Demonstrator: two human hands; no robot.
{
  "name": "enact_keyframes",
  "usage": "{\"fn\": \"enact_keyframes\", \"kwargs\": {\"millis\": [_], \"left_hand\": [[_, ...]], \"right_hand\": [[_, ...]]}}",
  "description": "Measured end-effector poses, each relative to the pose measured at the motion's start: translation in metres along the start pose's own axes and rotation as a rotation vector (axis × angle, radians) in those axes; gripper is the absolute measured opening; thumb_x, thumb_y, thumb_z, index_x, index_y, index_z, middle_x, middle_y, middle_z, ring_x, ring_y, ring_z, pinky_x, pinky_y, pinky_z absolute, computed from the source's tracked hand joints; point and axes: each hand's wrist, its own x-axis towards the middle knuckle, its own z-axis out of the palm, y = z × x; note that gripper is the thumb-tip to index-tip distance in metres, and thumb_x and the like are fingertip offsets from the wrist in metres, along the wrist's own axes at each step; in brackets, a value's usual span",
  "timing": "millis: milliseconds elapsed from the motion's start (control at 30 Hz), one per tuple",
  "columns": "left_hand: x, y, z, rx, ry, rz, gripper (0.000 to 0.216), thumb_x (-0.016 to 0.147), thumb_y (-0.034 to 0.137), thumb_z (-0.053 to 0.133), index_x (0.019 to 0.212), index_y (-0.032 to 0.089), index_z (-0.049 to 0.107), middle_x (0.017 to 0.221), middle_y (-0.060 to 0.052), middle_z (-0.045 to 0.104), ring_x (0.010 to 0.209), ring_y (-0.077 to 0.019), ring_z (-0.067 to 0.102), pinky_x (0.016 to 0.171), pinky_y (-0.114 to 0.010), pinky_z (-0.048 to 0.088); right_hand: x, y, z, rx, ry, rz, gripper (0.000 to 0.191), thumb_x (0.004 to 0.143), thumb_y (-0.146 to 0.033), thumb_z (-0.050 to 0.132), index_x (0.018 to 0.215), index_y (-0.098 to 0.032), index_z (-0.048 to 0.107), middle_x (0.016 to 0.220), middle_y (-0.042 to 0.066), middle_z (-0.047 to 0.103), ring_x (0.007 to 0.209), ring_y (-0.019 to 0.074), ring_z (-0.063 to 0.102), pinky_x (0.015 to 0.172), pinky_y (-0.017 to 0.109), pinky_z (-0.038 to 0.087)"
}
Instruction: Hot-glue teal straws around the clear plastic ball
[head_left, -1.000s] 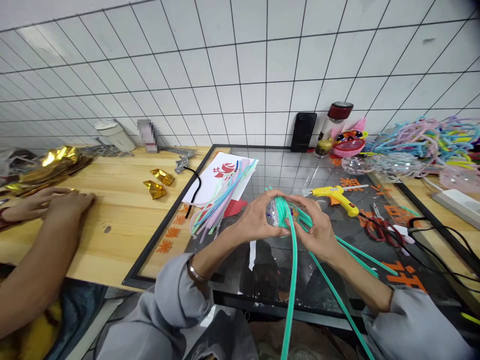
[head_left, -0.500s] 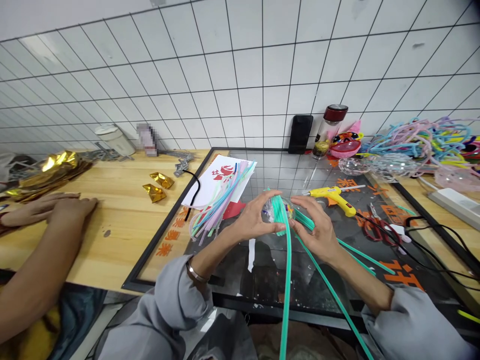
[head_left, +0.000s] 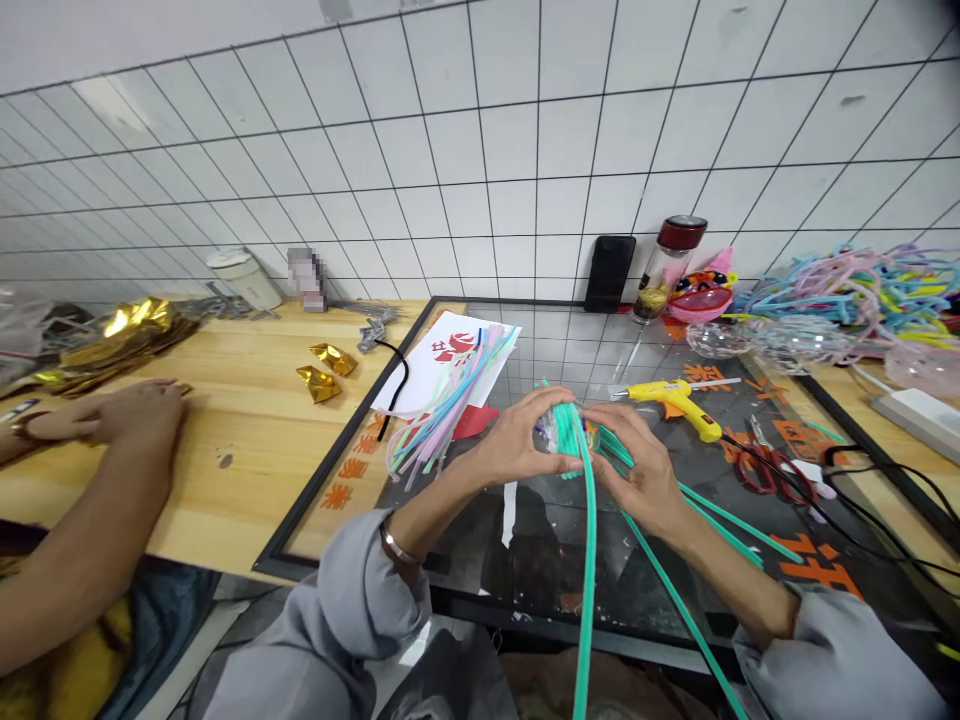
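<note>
Between my two hands is a clear rounded piece wrapped with green pipe cleaners (head_left: 566, 430); bits of other colours show inside it. My left hand (head_left: 525, 437) grips its left side, thumb below and fingers over the top. On the other side, my right hand (head_left: 636, 462) closes on the green strands with thumb and fingers. One long green pipe cleaner (head_left: 587, 580) hangs from the front toward my lap. Another strand (head_left: 679, 605) runs down to the right under my right hand. More green pipe cleaners (head_left: 739, 525) lie behind my right wrist.
A yellow hot glue gun (head_left: 679, 397) and red-handled scissors (head_left: 772, 470) lie to the right. Pastel pipe cleaners (head_left: 457, 400) rest on white paper (head_left: 427, 350). Folded gold pieces (head_left: 319, 383) sit left, near a co-worker's hands (head_left: 135, 410). A phone (head_left: 610, 273) and bottle (head_left: 670, 268) stand behind.
The view has shifted slightly, so things on the table appear a little farther right. Both hands keep their hold on the green-wrapped piece, with only small finger movement.
</note>
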Motion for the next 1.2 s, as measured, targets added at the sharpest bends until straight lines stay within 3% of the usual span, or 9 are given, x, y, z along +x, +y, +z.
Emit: {"fn": "enact_keyframes", "kwargs": {"millis": [300, 567, 900, 1067, 1200], "left_hand": [[0.001, -0.006, 0.004, 0.053, -0.064, 0.036, 0.102, 0.050, 0.047, 0.092, 0.136, 0.018, 0.046, 0.145, -0.018, 0.049, 0.138, -0.0361, 0.044, 0.117, -0.055, 0.035], [-0.002, -0.007, 0.010, 0.087, 0.006, 0.070, 0.090, 0.055, 0.034, 0.086, 0.134, 0.021, 0.045, 0.138, -0.014, 0.052, 0.133, -0.0345, 0.047, 0.115, -0.054, 0.038], [-0.001, -0.008, 0.009, 0.048, 0.042, 0.041, 0.087, 0.054, 0.036, 0.087, 0.130, 0.018, 0.048, 0.136, -0.016, 0.054, 0.130, -0.0333, 0.050, 0.113, -0.052, 0.038], [-0.001, -0.010, 0.007, 0.010, 0.092, -0.073, 0.087, 0.053, 0.034, 0.088, 0.129, 0.017, 0.049, 0.135, -0.015, 0.054, 0.126, -0.0305, 0.054, 0.111, -0.048, 0.041], [-0.001, -0.007, 0.003, -0.052, 0.099, -0.178, 0.087, 0.053, 0.032, 0.087, 0.129, 0.019, 0.049, 0.132, -0.012, 0.057, 0.121, -0.0291, 0.057, 0.107, -0.045, 0.044]], "right_hand": [[0.001, 0.001, -0.001, 0.001, 0.013, 0.017, 0.032, 0.093, -0.032, 0.057, 0.124, -0.025, 0.057, 0.118, 0.010, 0.062, 0.112, 0.0259, 0.058, 0.096, 0.046, 0.047], [0.001, 0.001, 0.000, 0.000, 0.020, -0.005, 0.033, 0.092, -0.029, 0.058, 0.125, -0.025, 0.056, 0.117, 0.010, 0.063, 0.112, 0.0256, 0.059, 0.096, 0.046, 0.048], [0.004, -0.002, -0.007, -0.072, 0.114, -0.042, 0.028, 0.090, -0.025, 0.059, 0.117, -0.023, 0.060, 0.110, 0.009, 0.067, 0.104, 0.0248, 0.063, 0.090, 0.044, 0.051], [0.007, 0.010, -0.016, -0.123, 0.207, 0.059, 0.022, 0.090, -0.030, 0.057, 0.109, -0.022, 0.065, 0.103, 0.009, 0.069, 0.100, 0.0258, 0.065, 0.089, 0.045, 0.051], [0.011, 0.037, -0.034, -0.232, 0.360, 0.214, 0.022, 0.089, -0.035, 0.054, 0.101, -0.021, 0.066, 0.097, 0.009, 0.070, 0.093, 0.0254, 0.065, 0.086, 0.043, 0.051]]}}
